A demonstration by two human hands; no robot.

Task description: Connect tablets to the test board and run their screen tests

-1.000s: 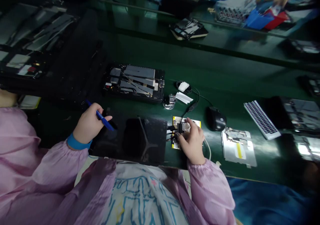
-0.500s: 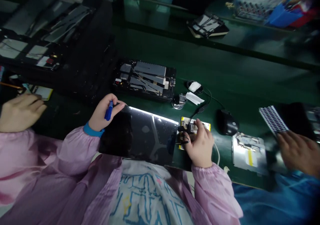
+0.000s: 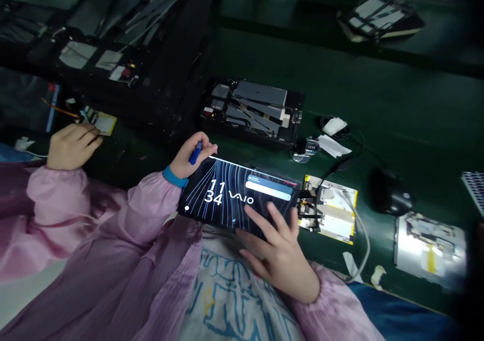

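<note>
The tablet screen (image 3: 242, 194) is glowing near-black with thin pale-blue curving stripes and white clock digits, while the pen (image 3: 195, 153) at lower middle is showing a deep blue, close to the blue of the wristband (image 3: 174, 176) just beside it. The smock sleeve (image 3: 151, 215) is running pale pink with mauve shadows beside a pale shirt (image 3: 227, 290) patterned in blue lines, and the workbench mat (image 3: 378, 94) is spreading dark green across the frame. Right of centre, the circuit board (image 3: 328, 211) is showing yellow edges around silver and white, next to a black computer mouse (image 3: 389, 192).
</note>
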